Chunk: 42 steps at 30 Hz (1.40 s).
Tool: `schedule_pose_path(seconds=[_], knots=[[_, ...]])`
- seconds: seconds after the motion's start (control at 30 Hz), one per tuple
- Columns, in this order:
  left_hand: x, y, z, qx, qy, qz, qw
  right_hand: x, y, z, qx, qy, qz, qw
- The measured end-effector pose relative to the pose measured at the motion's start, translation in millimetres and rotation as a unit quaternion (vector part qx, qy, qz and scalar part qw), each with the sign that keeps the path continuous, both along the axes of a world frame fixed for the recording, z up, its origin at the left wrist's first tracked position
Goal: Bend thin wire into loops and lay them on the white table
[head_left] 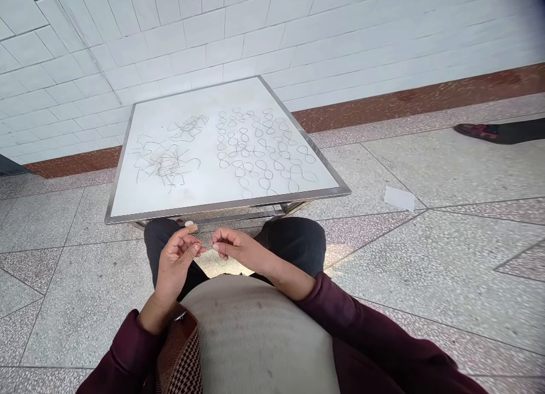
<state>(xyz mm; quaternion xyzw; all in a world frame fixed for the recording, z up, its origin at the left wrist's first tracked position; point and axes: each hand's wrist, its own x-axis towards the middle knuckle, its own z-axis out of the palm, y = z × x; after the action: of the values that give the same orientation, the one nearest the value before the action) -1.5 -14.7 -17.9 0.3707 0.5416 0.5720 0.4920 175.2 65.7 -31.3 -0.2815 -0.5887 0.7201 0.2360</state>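
My left hand (176, 258) and my right hand (236, 249) meet above my knees, just in front of the low table's near edge. Both pinch a thin piece of wire (208, 250) between fingertips; the wire is barely visible between them. On the white tabletop (145, 198) lie tangled loose wires (164, 161) on the left and several bent wire loops (264, 150) laid out in rows on the right.
The table has a metal rim and stands against a white tiled wall (298, 36). Speckled stone floor lies all round. A scrap of paper (399, 198) lies on the floor at right. Another person's shoe (477, 131) shows at far right.
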Motion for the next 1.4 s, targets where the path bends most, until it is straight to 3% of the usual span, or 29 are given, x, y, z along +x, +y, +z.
schedule_pose_path(seconds=[0.2,0.4,0.67,0.9,1.13,1.4], knots=[[0.8,-1.8,-1.0,0.017,0.021,-0.013,1.0,-1.1,-1.4,-0.2,0.027,-0.031,-0.018,0.999],[6.0,-2.2,-1.3,0.042,0.084,0.018,0.995,-1.6,-1.3,-2.1,0.032,-0.033,-0.018,0.999],[8.9,-3.6,-0.1,0.031,0.065,0.024,0.997,-3.5,-3.6,-6.9,0.044,-0.029,-0.054,0.997],[13.6,-4.1,1.9,0.018,0.098,0.065,0.993,-5.3,-4.6,-4.7,0.047,-0.016,-0.059,0.997],[16.5,-0.9,1.3,0.017,0.053,0.052,0.997,-5.3,-4.5,-7.4,0.048,-0.009,-0.076,0.996],[18.8,0.4,-8.7,0.032,0.074,0.074,0.994,-5.9,-5.8,-5.8,0.052,-0.027,-0.048,0.997]])
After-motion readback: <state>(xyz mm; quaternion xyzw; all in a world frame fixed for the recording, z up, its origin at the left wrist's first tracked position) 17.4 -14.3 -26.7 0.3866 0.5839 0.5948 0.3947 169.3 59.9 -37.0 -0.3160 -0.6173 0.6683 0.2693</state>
